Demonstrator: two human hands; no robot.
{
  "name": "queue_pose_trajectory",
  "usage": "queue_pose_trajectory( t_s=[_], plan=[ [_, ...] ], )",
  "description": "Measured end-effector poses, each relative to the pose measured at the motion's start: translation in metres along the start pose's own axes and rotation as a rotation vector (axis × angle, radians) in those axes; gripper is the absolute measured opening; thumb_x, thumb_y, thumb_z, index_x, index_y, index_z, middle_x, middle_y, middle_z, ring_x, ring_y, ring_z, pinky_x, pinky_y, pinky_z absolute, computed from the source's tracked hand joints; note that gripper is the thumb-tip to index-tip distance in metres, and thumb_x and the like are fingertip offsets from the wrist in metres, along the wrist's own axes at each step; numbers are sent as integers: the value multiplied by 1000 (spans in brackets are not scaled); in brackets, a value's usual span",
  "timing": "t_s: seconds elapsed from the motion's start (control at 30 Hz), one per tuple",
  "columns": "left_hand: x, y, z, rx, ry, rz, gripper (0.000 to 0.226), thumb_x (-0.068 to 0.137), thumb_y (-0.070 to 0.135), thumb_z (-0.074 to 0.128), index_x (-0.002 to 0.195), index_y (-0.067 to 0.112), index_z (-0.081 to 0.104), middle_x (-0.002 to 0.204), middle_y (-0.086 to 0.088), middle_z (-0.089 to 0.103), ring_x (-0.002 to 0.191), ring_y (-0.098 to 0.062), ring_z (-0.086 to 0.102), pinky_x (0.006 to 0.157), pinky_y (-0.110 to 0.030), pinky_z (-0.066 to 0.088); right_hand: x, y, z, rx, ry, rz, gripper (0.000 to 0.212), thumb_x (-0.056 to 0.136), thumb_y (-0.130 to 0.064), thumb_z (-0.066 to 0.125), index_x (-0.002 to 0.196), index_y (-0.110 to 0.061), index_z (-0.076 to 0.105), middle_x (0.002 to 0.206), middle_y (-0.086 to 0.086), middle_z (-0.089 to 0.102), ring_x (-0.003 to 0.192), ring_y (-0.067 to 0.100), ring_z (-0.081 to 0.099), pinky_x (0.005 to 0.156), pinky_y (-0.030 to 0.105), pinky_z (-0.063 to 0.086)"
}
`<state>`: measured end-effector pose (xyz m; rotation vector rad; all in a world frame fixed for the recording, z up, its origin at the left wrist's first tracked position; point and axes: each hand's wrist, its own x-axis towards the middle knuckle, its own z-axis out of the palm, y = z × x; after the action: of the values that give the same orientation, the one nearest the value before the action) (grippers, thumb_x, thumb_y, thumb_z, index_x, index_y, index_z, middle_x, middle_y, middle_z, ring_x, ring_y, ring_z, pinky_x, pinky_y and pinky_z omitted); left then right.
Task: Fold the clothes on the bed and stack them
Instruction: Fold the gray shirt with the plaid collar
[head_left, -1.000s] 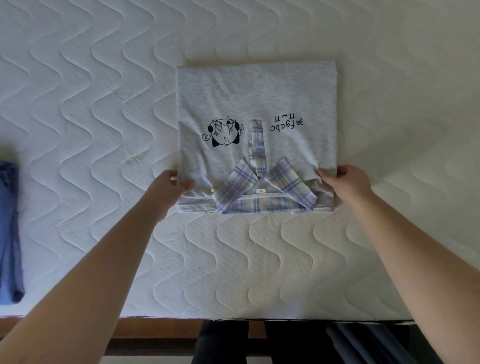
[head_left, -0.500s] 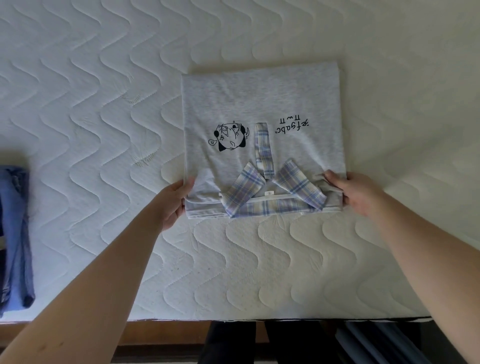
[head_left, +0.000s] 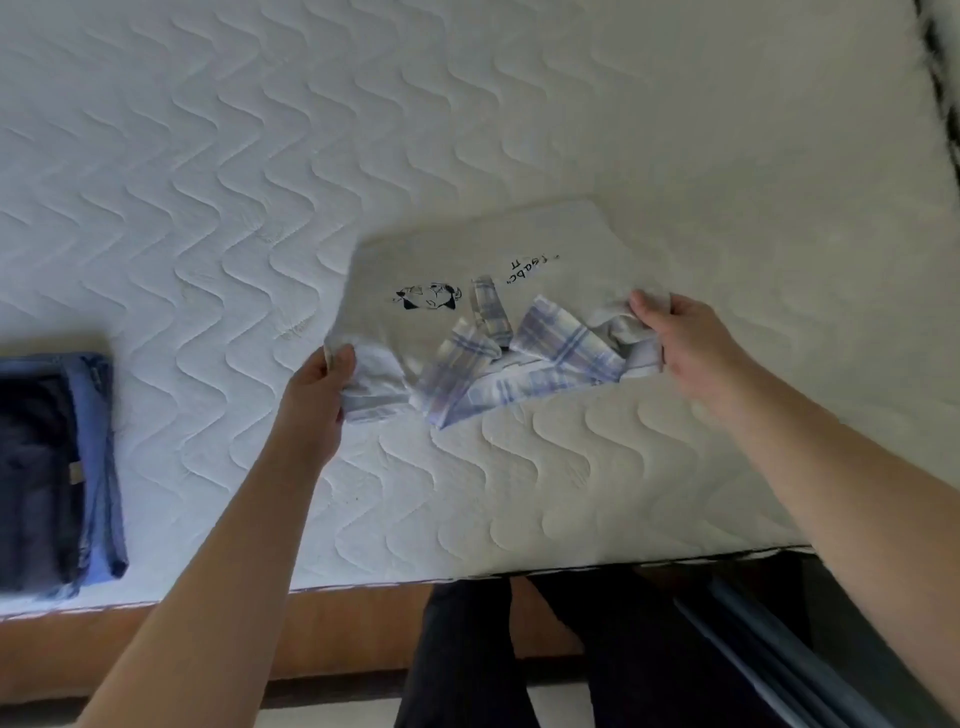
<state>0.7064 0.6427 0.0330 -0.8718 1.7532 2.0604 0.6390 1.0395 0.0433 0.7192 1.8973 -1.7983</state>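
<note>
A folded grey shirt (head_left: 561, 249) with a plaid collar, a small black drawing and black lettering is lifted at its near edge above the white quilted mattress (head_left: 260, 171). My left hand (head_left: 319, 395) grips its near left corner. Its near right corner is bunched in the grip of my right hand (head_left: 685, 348). The shirt tilts and looks blurred. A stack of folded clothes (head_left: 52, 467), dark navy over blue, lies at the left near the mattress's front edge.
The mattress's front edge (head_left: 363, 584) runs across the lower frame above a wooden bed frame (head_left: 337, 634). My dark trouser legs (head_left: 571, 649) stand below it. A dark strip (head_left: 943, 78) marks the mattress's far right edge.
Both hands closed on the shirt's near corners and lifted them off the mattress; the collar side is now crumpled. The view shifted, so the folded stack at the left shows more.
</note>
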Motion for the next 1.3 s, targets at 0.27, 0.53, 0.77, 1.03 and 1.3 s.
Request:
queue_pose_trajectory(
  t_s=[0.27, 0.53, 0.77, 1.03, 1.3],
  plan=[
    [-127, 69, 20, -89, 0, 111, 32, 91, 41, 63, 112, 20, 73, 116, -11, 70, 107, -27, 68, 79, -34, 58, -100, -75, -38, 101, -98, -76, 19, 94, -25, 61, 90, -15, 76, 94, 3, 76, 86, 15, 72, 70, 26, 57],
    [-242, 107, 1, 29, 130, 179, 29, 89, 40, 64, 107, 18, 72, 109, -13, 72, 99, -27, 70, 80, -39, 57, -171, -120, -25, -2, -159, -168, 18, 97, -22, 56, 93, -11, 70, 84, 0, 75, 77, 15, 71, 67, 27, 58],
    [-329, 126, -42, -105, 379, 261, 14, 96, 20, 59, 98, 14, 71, 96, -11, 74, 86, -25, 70, 72, -34, 59, -203, -164, 47, -59, -301, -238, 18, 95, -22, 60, 84, -14, 73, 80, 1, 76, 71, 14, 72, 59, 25, 56],
    [-400, 98, -122, -297, 741, 363, 22, 90, 39, 66, 101, 21, 73, 102, -7, 74, 92, -21, 72, 72, -34, 59, -241, -181, 180, -211, -494, -335, 16, 93, -20, 62, 83, -16, 73, 77, -5, 75, 71, 8, 71, 64, 22, 55],
    [-468, 26, -226, -303, 872, 281, 47, 78, 58, 72, 105, 20, 72, 104, -12, 73, 91, -27, 71, 81, -45, 58, -286, -137, 317, -394, -612, -320, 15, 87, -23, 70, 75, -18, 77, 83, 2, 76, 79, 17, 71, 84, 40, 54]
  ],
)
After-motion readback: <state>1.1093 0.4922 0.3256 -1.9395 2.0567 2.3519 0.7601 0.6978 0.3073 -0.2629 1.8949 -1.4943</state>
